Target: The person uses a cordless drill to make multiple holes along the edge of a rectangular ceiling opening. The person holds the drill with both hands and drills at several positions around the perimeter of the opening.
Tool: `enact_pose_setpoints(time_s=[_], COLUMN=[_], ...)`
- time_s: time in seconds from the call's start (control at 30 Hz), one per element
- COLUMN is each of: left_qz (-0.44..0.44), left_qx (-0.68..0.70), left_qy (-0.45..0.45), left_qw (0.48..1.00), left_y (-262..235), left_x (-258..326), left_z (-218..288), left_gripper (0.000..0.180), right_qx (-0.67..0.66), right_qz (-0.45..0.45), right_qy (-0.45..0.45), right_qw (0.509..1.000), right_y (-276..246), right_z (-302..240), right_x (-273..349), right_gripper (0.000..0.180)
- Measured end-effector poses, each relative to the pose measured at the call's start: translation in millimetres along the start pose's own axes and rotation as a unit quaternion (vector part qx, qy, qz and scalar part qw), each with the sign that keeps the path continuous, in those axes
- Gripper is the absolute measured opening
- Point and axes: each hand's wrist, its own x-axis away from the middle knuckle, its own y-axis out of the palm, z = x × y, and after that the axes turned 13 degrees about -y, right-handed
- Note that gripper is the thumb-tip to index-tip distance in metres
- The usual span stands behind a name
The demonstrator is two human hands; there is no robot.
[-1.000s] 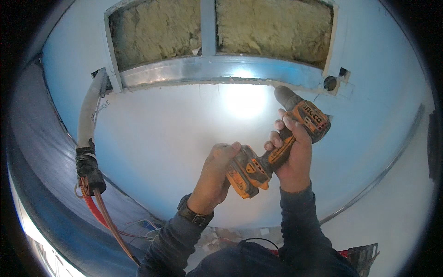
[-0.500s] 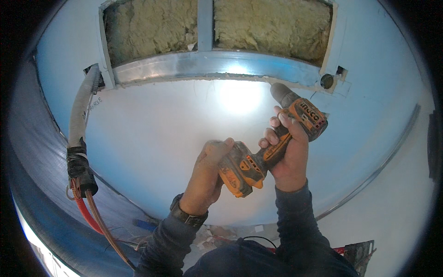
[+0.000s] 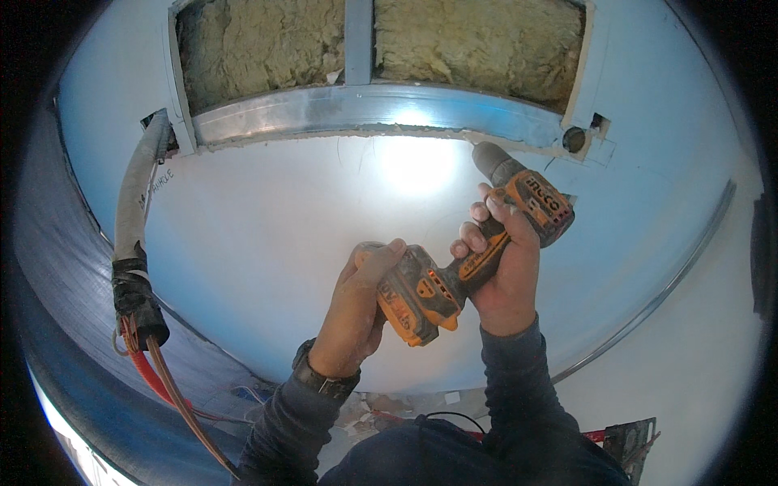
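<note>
An orange and black cordless drill (image 3: pixel 478 259) is held up against the wall in both my hands. Around its grip, just below the body, wraps my right hand (image 3: pixel 510 267), fingers curled at the trigger. At the lower end, my left hand (image 3: pixel 352 304) clasps the battery, its thumb along the top and most other fingers hidden. The chuck tilts up and to the left. Its tip meets the lower edge of the metal channel (image 3: pixel 324 113) that borders the wall opening; the bit itself barely shows.
Yellowish insulation (image 3: pixel 478 40) fills the opening, split by a vertical metal stud (image 3: pixel 358 40). At left, a grey conduit (image 3: pixel 134 202) wrapped in black tape spills red and brown cables. A round hole (image 3: pixel 574 140) sits at right. Debris (image 3: pixel 365 411) lies below.
The view has shifted slightly, so the wall and conduit sit a little further left. Both hands keep the same hold, and the drill's tip stays at the channel edge.
</note>
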Motion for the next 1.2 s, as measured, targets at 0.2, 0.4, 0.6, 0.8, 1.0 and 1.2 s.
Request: enact_pose_setpoints(time_s=[0.2, 0.4, 0.6, 0.8, 1.0, 1.2], left_qz=[0.021, 0.016, -0.01, -0.062, -0.073, -0.06], left_qx=[-0.001, 0.006, 0.006, 0.006, 0.052, 0.034], left_qy=[0.004, 0.005, 0.007, 0.003, -0.029, -0.021], left_qw=[1.0, 1.0, 1.0, 0.998, 0.996, 0.997], left_y=[0.2, -0.9, -3.9, -5.6, -5.0, -15.2], left_x=[2.6, 4.4, 3.8, 2.4, -5.6, -6.7], left_z=[0.1, -0.8, -2.8, -6.4, -10.1, -6.1], left_gripper=[0.038, 0.035, 0.034, 0.029, 0.03, 0.031], right_qx=[-0.009, -0.011, -0.01, 0.012, 0.003, 0.001], right_qz=[0.002, 0.004, -0.011, -0.009, 0.012, 0.014], right_qy=[0.004, 0.006, 0.003, -0.034, -0.03, -0.019], right_qw=[1.0, 1.0, 1.0, 0.999, 0.999, 1.0], right_y=[-0.3, -2.3, 0.9, 1.8, -0.6, 4.1], right_z=[1.4, 2.0, 0.2, -11.5, -11.3, -2.7], right_x=[0.7, 2.5, 4.2, 13.1, 8.8, 9.7], right_gripper=[0.028, 0.03, 0.036, 0.04, 0.037, 0.029])
